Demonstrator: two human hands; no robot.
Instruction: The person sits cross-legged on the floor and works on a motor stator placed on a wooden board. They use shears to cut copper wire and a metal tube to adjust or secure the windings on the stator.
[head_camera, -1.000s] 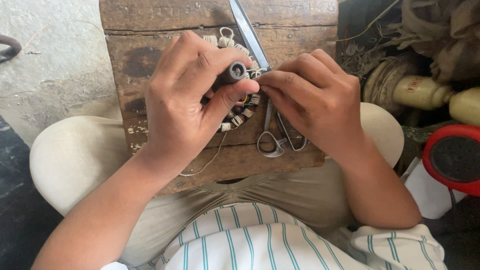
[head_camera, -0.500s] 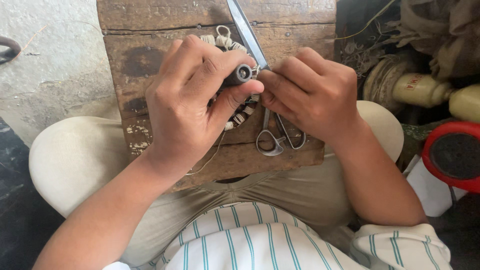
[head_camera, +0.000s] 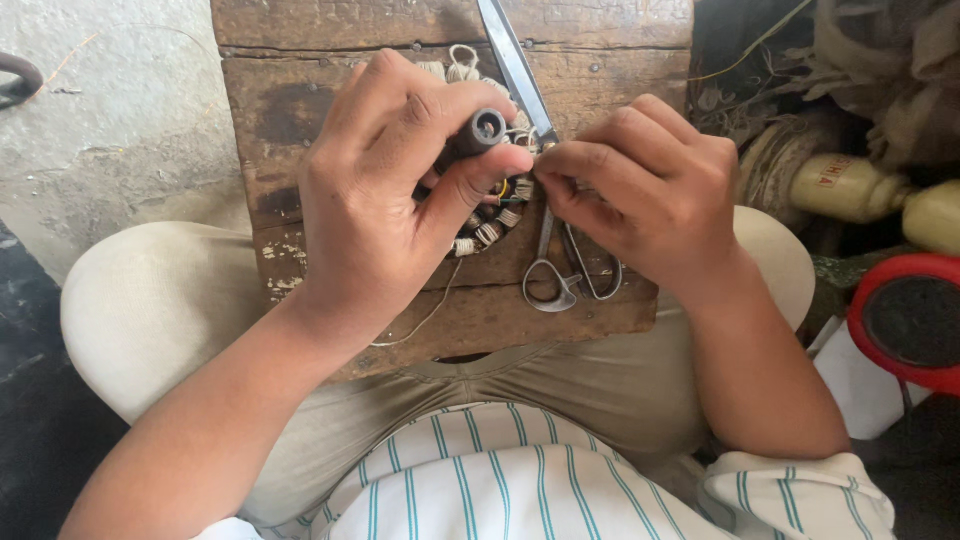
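Nearest the wearer: striped shirt (head_camera: 520, 480) and pale trousers (head_camera: 150, 300), knees either side of a worn wooden bench (head_camera: 300, 130) resting across the lap.

Near edge of bench: scissors (head_camera: 560, 250), handle loops toward the wearer, blades running to the far edge; loose pale thread (head_camera: 430, 315) trailing off the near edge.

Mid-bench, left hand (head_camera: 380, 220): closed, gripping a short dark tube (head_camera: 480, 130) between thumb and forefingers, open end facing the camera, long axis roughly toward the viewer. Beneath it, a ring of small thread-wound coils (head_camera: 490, 225), partly hidden.

Right hand (head_camera: 650, 195): closed in a pinch just right of the tube, fingertips almost touching the left thumb; what it pinches is too small to tell.

Beyond the bench's right edge: red round object (head_camera: 905, 320), yellowish bottle (head_camera: 850, 185).
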